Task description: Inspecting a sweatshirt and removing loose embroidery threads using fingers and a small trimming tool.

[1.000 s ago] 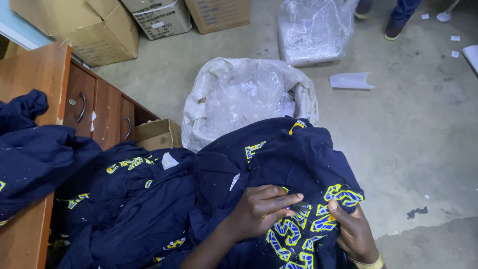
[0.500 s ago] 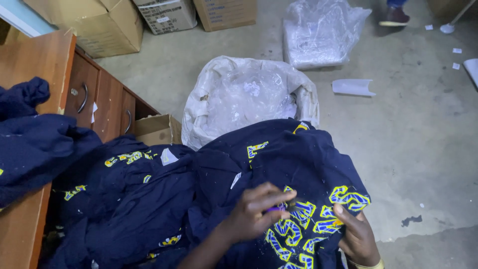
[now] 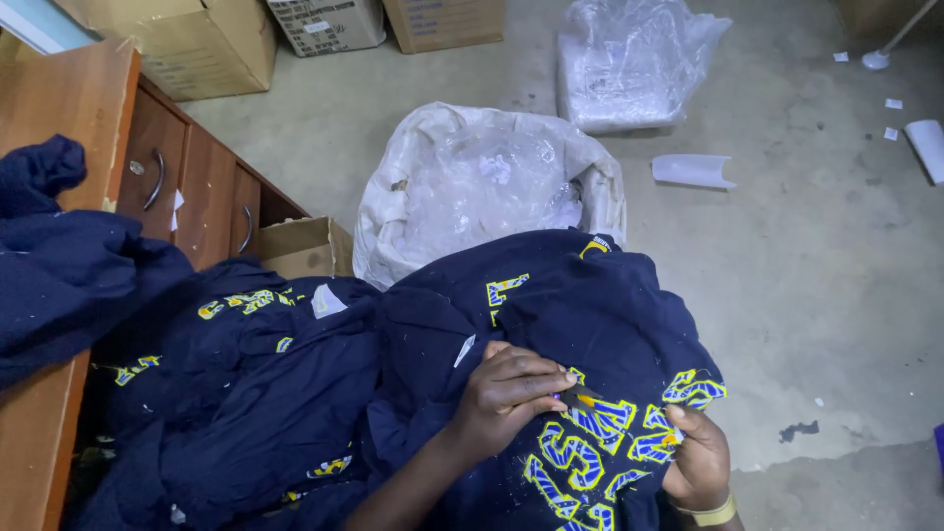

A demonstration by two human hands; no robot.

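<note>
A navy garment (image 3: 590, 315) with yellow and blue stitched letters lies spread in front of me. My left hand (image 3: 511, 393) rests on it, fingers closed around a small dark tool (image 3: 578, 398) whose tip touches the letters. My right hand (image 3: 698, 462), with a yellow band on the wrist, pinches the fabric at the garment's right edge beside the letters. More navy garments (image 3: 246, 393) are piled to the left, and one (image 3: 59, 265) is draped over the wooden desk.
A wooden desk (image 3: 69, 98) with drawers (image 3: 197, 187) stands at the left. A white sack lined with clear plastic (image 3: 482, 187) sits just beyond the garment, with a small cardboard box (image 3: 300, 246) beside it. Cardboard boxes (image 3: 197, 39) and a plastic-wrapped bundle (image 3: 629, 59) stand farther off on the concrete floor.
My left hand has curled tighter and brought the tool's tip onto the letters. My right hand has slid slightly down and right, still on the fabric.
</note>
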